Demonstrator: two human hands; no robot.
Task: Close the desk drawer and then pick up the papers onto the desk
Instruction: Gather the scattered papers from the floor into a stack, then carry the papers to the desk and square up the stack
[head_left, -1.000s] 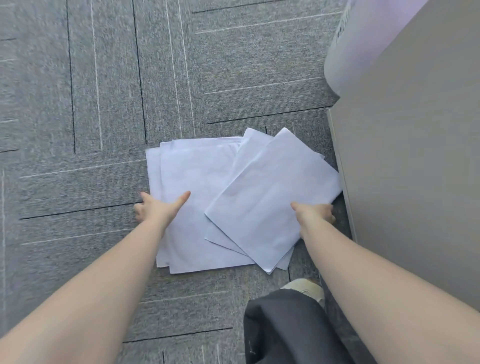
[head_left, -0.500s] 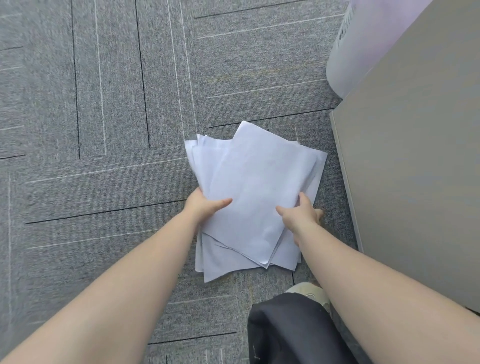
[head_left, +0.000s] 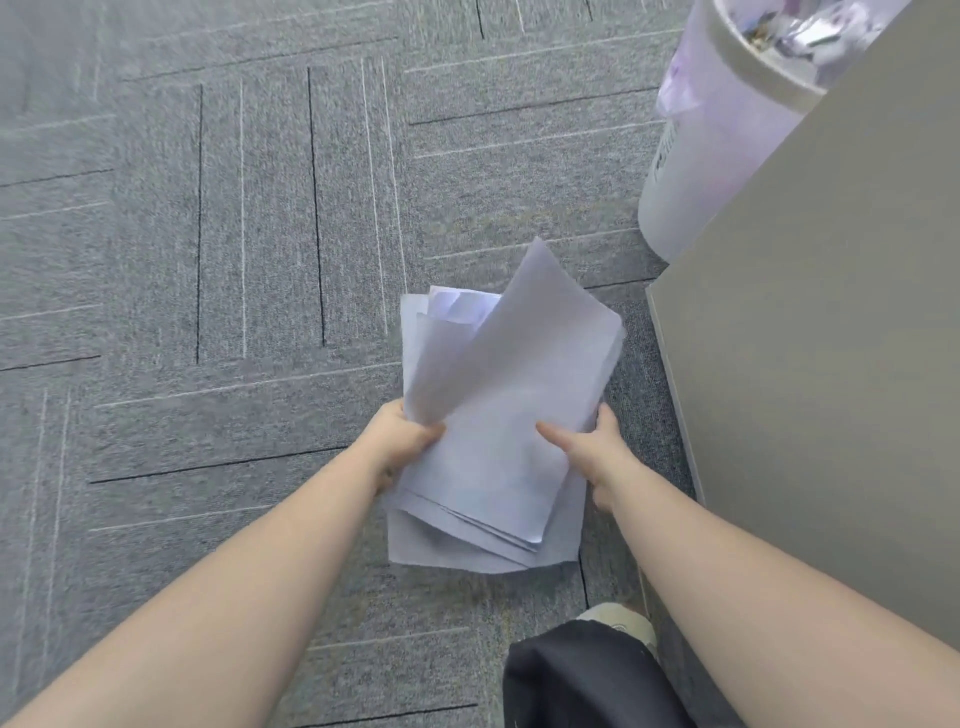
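A loose stack of white papers (head_left: 498, 415) is gathered between my hands just above the grey carpet. My left hand (head_left: 397, 441) grips the stack's left edge, thumb on top. My right hand (head_left: 592, 449) holds the right edge, thumb pressed on the top sheet and fingers underneath. The top sheet's far corner curls upward. The stack's near end hangs low toward the floor. The grey side panel of the desk (head_left: 810, 389) rises at the right; no drawer is visible.
A white waste bin (head_left: 717, 140) with a purple liner stands at the far right beside the desk panel. My dark trouser leg (head_left: 587, 680) and pale shoe (head_left: 621, 621) are at the bottom. Grey carpet tiles (head_left: 208, 260) spread to the left.
The papers lay spread on the carpet a second ago; my hands slid them together into one stack and gripped it, and its far end has lifted and shifted right.
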